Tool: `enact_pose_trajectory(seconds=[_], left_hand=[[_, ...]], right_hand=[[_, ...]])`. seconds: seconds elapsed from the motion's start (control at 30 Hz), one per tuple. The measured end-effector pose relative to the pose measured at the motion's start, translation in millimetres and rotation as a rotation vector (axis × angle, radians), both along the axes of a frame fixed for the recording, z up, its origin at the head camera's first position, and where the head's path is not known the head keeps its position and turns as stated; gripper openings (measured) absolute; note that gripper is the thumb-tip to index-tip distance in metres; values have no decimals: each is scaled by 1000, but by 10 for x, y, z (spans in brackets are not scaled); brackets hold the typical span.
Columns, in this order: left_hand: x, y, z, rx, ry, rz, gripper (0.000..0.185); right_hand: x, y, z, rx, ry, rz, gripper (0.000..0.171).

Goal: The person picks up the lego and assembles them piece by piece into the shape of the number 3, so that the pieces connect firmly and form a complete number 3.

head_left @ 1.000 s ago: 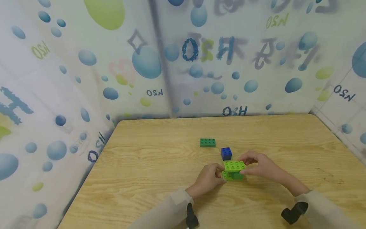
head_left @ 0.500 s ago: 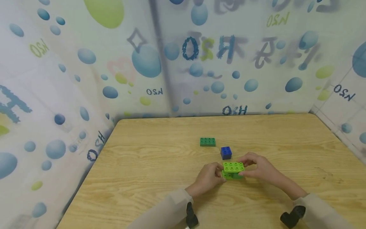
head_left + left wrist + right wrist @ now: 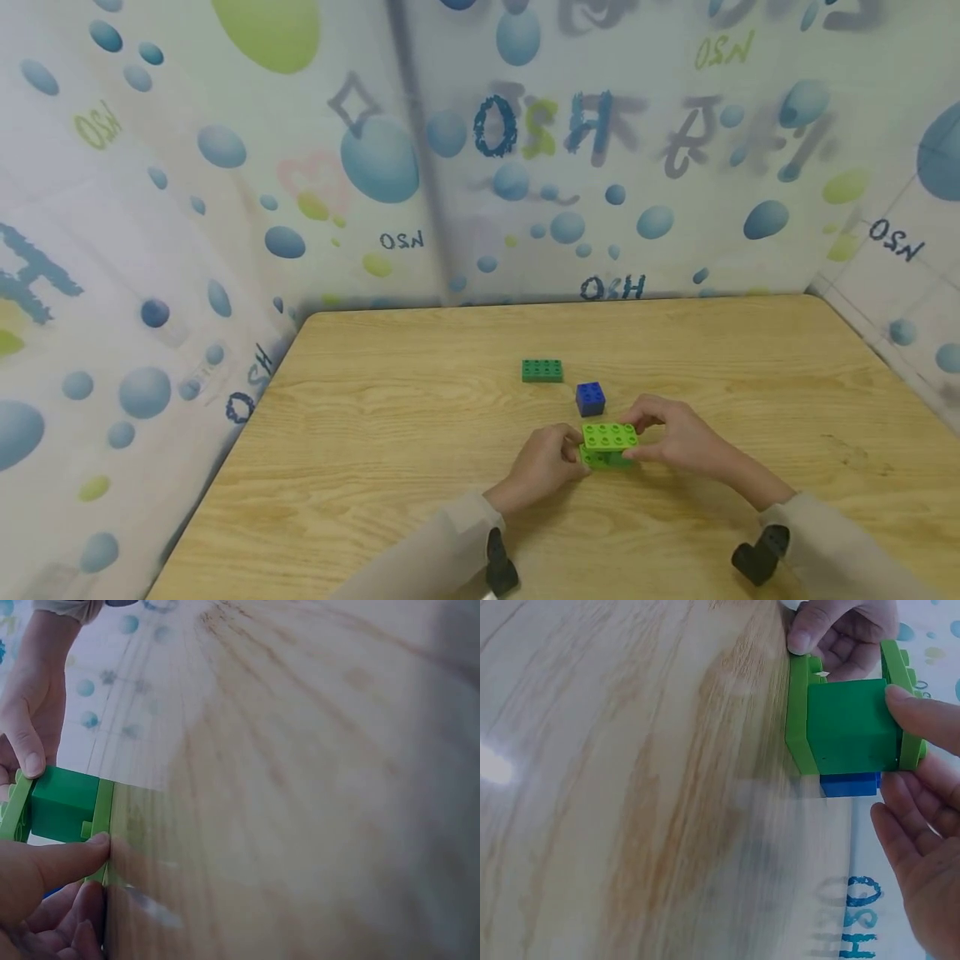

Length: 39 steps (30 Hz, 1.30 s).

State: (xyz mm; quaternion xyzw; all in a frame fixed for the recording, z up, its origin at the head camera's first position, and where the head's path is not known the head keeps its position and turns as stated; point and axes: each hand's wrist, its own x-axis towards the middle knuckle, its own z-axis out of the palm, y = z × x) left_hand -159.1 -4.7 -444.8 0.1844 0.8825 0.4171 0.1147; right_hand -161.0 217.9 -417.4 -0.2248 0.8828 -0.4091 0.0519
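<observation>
Small brick stack (image 3: 609, 446) located near the front centre of the wooden desk (image 3: 420, 433), standing on its surface: lime-green plate (image 3: 611, 434) on top, dark green block (image 3: 853, 726) in the middle, lime-green base plate (image 3: 798, 712) beneath. Left hand (image 3: 545, 465) at the stack's left end, thumb and fingertips pinching the base plate's edge. Right hand (image 3: 671, 439) at the right end, fingers curled round the top plate, thumb on its near edge. Blue brick (image 3: 590, 398) standing just behind the stack, apart from it. Dark green flat brick (image 3: 542, 370) lying farther back and to the left, well clear of both hands. Bubble-patterned curtain (image 3: 480, 150) enclosing the desk on three sides.
</observation>
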Motion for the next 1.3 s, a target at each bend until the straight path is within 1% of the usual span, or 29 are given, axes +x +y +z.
enact_pose_trajectory(seconds=[0.23,0.33,0.5,0.73,0.97,1.07,1.2,1.3], left_hand=[[-1,8,-8,-4,5,3,34],[-2,9,-15,-10,10,4,33],[-5,14,-17,-16,9,6,33],[-3,38,-10,-4,-10,-10,33],[0,22,8,17,4,-28,32],[-9,6,8,26,14,-30,32],[-23,-3,-13,28,21,-31,32],[-34,-2,-24,31,16,-27,32]], right_hand=[[-15,-7,8,24,18,37,31],[-23,-14,-1,20,13,38,31],[-17,-20,-31,6,37,27,30],[23,21,4,-16,-25,22,31],[28,5,19,25,30,39,29],[21,-22,25,16,47,40,28],[13,-52,12,2,53,23,28],[11,-61,-3,-4,36,7,28]])
